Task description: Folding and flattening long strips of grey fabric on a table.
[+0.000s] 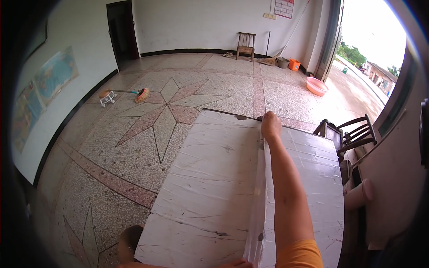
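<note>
A white-covered tabletop (210, 169), wrinkled and scuffed, stretches away in front of me. Down its length runs a translucent plastic strip (256, 210), partly raised off the surface. At the far edge my right hand (271, 126) is closed on the strip's far end, its fingers curled at the table's rim and partly hidden by the hand itself. My right forearm reaches straight over the table. Of my left hand (241, 264) only a little shows at the lower edge, its fingers bent against the near end of the strip; the rest is cut off.
Dark wooden chairs (355, 134) stand close by the table's right side, near a pinkish cylinder (359, 195). A brush with a long handle (142, 95) lies on the patterned floor. Farther back are a small chair (246, 46), an orange bucket (294, 64) and a pink basin (316, 86) by the open doorway.
</note>
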`<act>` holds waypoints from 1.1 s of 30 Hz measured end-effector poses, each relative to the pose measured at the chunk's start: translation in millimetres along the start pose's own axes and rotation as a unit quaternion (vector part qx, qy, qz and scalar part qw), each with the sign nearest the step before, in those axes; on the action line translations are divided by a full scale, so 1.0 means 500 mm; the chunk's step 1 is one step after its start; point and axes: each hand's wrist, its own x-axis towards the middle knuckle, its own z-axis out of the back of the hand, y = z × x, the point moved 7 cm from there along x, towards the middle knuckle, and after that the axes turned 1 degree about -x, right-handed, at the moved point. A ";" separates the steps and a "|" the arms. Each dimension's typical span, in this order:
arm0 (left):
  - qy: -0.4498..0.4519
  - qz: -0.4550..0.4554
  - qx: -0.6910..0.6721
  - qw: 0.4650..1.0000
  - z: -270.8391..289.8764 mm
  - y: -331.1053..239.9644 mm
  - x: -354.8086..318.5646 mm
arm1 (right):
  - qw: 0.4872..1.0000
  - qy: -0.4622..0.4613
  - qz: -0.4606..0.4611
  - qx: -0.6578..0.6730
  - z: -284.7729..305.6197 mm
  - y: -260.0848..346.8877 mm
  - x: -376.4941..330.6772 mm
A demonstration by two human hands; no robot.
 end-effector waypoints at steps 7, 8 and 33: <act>-0.070 0.041 -0.131 0.988 0.015 0.016 0.006 | 0.954 -0.281 -0.091 0.042 0.213 -0.099 0.012; -0.069 0.036 -0.134 0.988 0.029 0.016 0.008 | 0.953 -0.292 -0.082 0.004 0.243 -0.082 0.011; 0.032 0.053 -0.026 0.998 -0.002 -0.020 -0.015 | 0.992 -0.020 0.105 -0.071 0.130 0.028 -0.166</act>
